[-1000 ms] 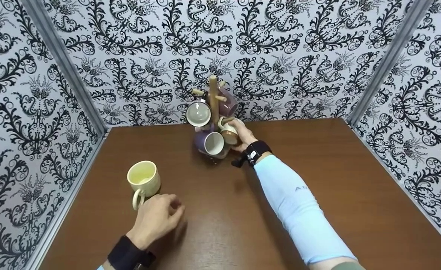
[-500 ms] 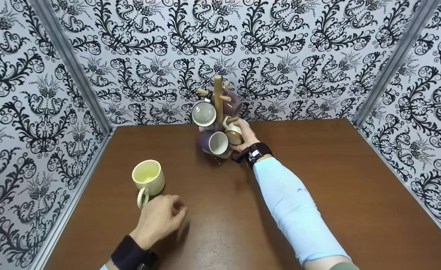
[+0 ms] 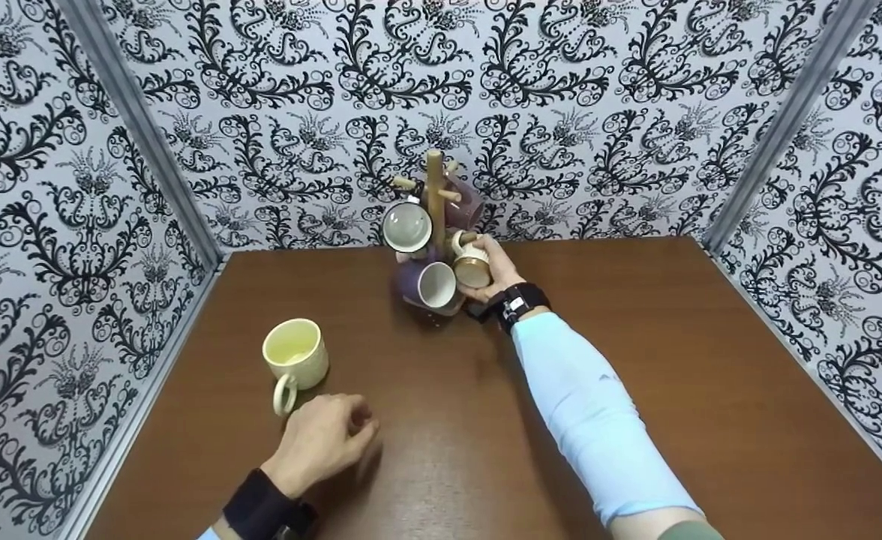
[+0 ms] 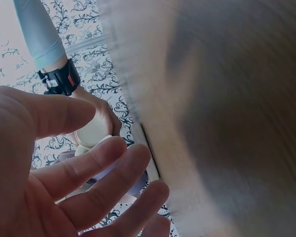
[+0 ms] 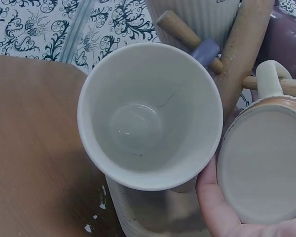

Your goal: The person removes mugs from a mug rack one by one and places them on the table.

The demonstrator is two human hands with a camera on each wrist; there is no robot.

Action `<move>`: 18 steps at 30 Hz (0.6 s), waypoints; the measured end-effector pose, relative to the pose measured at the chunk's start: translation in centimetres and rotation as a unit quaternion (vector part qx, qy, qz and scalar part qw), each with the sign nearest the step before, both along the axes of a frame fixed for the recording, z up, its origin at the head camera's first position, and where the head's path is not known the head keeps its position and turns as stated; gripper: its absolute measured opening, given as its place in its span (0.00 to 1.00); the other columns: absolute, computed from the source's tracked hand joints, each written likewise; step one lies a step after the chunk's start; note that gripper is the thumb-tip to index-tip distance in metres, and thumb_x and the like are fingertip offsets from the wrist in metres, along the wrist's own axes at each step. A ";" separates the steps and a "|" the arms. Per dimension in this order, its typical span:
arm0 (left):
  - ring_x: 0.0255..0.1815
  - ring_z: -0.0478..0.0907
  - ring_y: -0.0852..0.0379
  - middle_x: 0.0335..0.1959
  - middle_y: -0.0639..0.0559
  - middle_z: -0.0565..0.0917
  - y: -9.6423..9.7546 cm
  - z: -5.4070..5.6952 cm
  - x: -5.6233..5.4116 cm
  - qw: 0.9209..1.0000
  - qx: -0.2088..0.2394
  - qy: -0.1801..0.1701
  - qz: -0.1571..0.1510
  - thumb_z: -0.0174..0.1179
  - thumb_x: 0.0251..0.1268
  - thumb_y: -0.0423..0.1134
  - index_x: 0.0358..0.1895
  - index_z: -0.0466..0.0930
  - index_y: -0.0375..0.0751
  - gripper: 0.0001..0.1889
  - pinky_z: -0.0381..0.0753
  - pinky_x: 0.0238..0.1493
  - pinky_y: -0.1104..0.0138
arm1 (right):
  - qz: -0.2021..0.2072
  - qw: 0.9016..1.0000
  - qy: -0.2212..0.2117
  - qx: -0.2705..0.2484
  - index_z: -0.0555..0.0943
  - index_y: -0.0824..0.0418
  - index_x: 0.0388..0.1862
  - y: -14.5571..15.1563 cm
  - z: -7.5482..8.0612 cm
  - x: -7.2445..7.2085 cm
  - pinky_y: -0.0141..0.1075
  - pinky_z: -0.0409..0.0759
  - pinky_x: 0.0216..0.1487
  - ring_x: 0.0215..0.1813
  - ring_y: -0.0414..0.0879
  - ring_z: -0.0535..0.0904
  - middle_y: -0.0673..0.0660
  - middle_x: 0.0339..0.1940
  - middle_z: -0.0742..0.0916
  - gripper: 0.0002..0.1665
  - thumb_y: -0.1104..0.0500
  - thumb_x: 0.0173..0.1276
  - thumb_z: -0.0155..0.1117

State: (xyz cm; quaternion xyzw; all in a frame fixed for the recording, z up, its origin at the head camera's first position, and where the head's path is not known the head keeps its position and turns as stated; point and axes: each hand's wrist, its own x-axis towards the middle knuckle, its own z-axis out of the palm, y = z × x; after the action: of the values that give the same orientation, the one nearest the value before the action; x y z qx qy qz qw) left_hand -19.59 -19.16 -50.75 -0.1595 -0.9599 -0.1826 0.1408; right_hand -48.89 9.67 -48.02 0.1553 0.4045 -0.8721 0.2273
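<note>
**Here, your right hand (image 3: pixel 497 268) grips a cream-and-brown mug (image 3: pixel 472 271) at the mug rack (image 3: pixel 435 187)**

Your right fingers and thumb are curved around the body of the mug. It sits low on the right-hand side of the wooden rack, tilted so that its pale base faces you. In the right wrist view, its cream handle appears to be looped over a peg (image 5: pixel 292 88), close to the post. Your right arm reaches across the brown table (image 3: pixel 636 322) in a light blue sleeve (image 3: pixel 583 405), with a black wristband (image 3: pixel 529 298) below the hand.

Just left of your grip, a purple mug (image 3: pixel 413 281) hangs with its white inside turned towards you; a thin dark line runs along that inside. Higher up, a dark-rimmed mug (image 3: pixel 408 227) hangs left of the post and a mauve mug (image 3: pixel 466 204) to its right.

Your left hand (image 3: pixel 325 439) is relaxed, its fingers loosely bent, the thumb apart from them, and it holds nothing. Near it, a pale yellow mug (image 3: pixel 304 367) stands upright, well apart from the rack. Its handle points towards you, just beside the back of your hand; you cannot tell whether they touch.
</note>
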 end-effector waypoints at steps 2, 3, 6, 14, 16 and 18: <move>0.28 0.85 0.63 0.28 0.60 0.91 0.0 0.0 0.0 1.000 -0.002 0.000 0.001 0.76 0.65 0.46 0.33 0.90 0.53 0.06 0.81 0.29 0.66 | 0.002 1.000 0.010 0.000 0.79 0.55 0.51 0.2 -0.1 -0.2 0.39 0.88 0.41 0.37 0.46 0.83 0.55 0.38 0.86 0.15 0.47 0.75 0.60; 0.28 0.84 0.64 0.28 0.60 0.91 0.0 0.0 0.0 1.000 -0.003 0.000 0.002 0.76 0.65 0.46 0.33 0.90 0.53 0.06 0.80 0.29 0.66 | 0.003 1.000 0.014 0.000 0.79 0.54 0.51 0.4 -0.2 -0.2 0.38 0.88 0.40 0.37 0.46 0.83 0.54 0.38 0.86 0.14 0.47 0.76 0.60; 0.28 0.84 0.65 0.28 0.61 0.91 -0.1 0.0 0.0 1.000 -0.005 -0.003 0.005 0.76 0.65 0.47 0.33 0.90 0.54 0.05 0.81 0.29 0.66 | 0.001 1.000 0.026 0.011 0.80 0.52 0.52 0.7 -0.2 -0.3 0.39 0.89 0.39 0.37 0.46 0.83 0.54 0.39 0.87 0.13 0.48 0.77 0.59; 0.28 0.86 0.63 0.29 0.58 0.92 -0.1 0.1 0.1 1.000 0.009 -0.008 -0.010 0.76 0.66 0.45 0.34 0.90 0.52 0.05 0.82 0.30 0.66 | -0.009 1.000 0.021 0.016 0.80 0.54 0.49 1.3 0.3 -0.1 0.37 0.91 0.40 0.38 0.46 0.82 0.53 0.38 0.84 0.14 0.47 0.74 0.62; 0.28 0.86 0.63 0.29 0.57 0.93 -0.1 0.1 0.0 1.000 0.012 -0.013 -0.016 0.76 0.66 0.44 0.34 0.91 0.51 0.05 0.82 0.30 0.66 | -0.015 1.000 0.022 0.013 0.81 0.55 0.48 1.6 0.2 -0.2 0.37 0.91 0.40 0.36 0.45 0.82 0.53 0.37 0.84 0.14 0.47 0.73 0.62; 0.28 0.85 0.63 0.29 0.57 0.93 0.0 0.1 0.0 1.000 0.012 -0.018 -0.016 0.76 0.66 0.44 0.34 0.91 0.51 0.05 0.82 0.30 0.66 | -0.016 0.999 0.029 0.012 0.81 0.54 0.48 1.8 0.3 -0.2 0.38 0.91 0.39 0.35 0.45 0.82 0.53 0.37 0.84 0.14 0.47 0.73 0.62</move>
State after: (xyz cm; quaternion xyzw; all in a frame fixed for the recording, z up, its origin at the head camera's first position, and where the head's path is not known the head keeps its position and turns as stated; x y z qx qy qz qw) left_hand -19.58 -19.15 -50.70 -0.1700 -0.9572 -0.1997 0.1221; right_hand -49.12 11.48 -47.75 0.1388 0.4193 -0.8747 0.1997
